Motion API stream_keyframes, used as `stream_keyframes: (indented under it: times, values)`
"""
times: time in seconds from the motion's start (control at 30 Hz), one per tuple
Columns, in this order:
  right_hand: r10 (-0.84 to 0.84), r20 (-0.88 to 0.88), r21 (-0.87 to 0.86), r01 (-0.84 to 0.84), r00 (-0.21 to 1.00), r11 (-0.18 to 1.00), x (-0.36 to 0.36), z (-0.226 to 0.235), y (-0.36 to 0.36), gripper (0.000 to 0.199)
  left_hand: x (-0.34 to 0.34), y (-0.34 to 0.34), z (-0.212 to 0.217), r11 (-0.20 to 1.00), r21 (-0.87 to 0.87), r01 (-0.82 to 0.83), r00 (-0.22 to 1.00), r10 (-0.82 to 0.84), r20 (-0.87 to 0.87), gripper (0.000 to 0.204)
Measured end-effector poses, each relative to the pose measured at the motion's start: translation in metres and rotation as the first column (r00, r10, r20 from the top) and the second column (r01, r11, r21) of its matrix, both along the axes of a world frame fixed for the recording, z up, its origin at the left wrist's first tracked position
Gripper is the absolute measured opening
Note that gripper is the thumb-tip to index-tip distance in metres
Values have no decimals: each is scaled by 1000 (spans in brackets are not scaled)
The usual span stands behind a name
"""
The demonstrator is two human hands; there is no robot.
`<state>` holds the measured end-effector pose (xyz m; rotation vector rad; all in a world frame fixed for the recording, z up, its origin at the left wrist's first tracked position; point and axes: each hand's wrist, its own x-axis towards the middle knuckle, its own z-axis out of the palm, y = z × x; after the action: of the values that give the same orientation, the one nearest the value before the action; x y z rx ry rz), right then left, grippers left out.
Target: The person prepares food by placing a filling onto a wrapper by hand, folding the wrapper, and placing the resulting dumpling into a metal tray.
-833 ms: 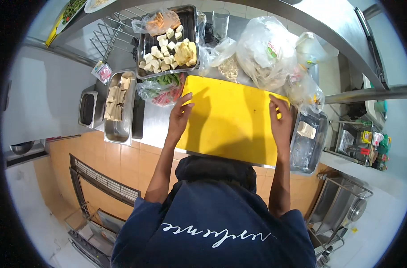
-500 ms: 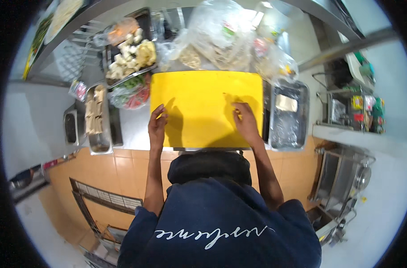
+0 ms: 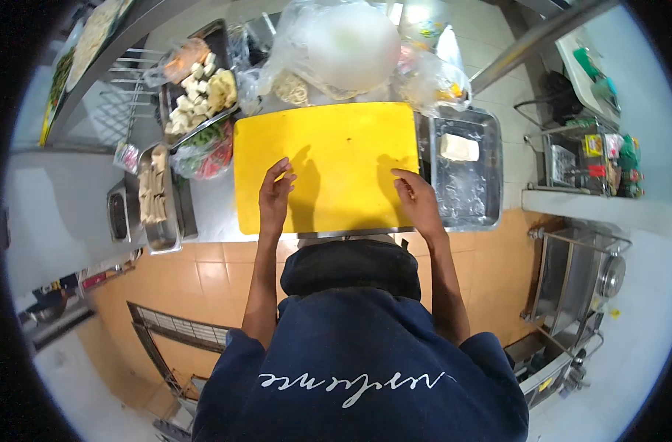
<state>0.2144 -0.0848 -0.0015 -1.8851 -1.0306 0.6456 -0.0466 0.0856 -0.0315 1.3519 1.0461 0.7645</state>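
A yellow cutting board lies in front of me on a metal counter, with a few dark specks on it. My left hand hovers over its left near part, fingers loosely curled and apart, holding nothing. Over the board's right near edge is my right hand, with nothing in it and its thumb and fingers apart. Both hands cast shadows on the board. Right of it stands a metal tray containing a pale, off-white block, nearest to my right hand.
At the left, a narrow metal pan holds beige strips. Behind it, a dark tray bears white chunks, beside a bag of red and green pieces. Clear plastic bags crowd the board's far edge. A metal bar crosses at upper right.
The view has shifted and turned slightly. Against the board, my left hand sits farther in from the left edge, and my right hand closer to the right edge. Both remain without anything in them.
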Motion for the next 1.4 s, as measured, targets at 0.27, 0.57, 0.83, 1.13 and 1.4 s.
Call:
stream_keyframes:
  times: [0.27, 0.57, 0.83, 1.13, 1.4]
  values:
    - [68, 11, 40, -68, 998, 997, -9, -4, 18, 15, -37, -1, -2, 993, 11, -114, 993, 114, -39, 36]
    - [118, 62, 24, -120, 991, 993, -45, 5, 53, 20, -78, 9, 2, 973, -9, -230, 973, 230, 8, 32]
    - [164, 491, -68, -150, 856, 986, -101, -29, 75, 28, -136, 44, -35, 954, 259, -148, 978, 180, -103, 32]
    - [129, 542, -174, -40, 830, 984, -164, -33, 90, 30, -149, 67, 2, 921, 316, 228, 863, -41, -504, 31]
    - [47, 420, -148, 17, 907, 989, -186, -25, 87, 32, -170, 90, -6, 927, 285, 246, 918, -128, -376, 32]
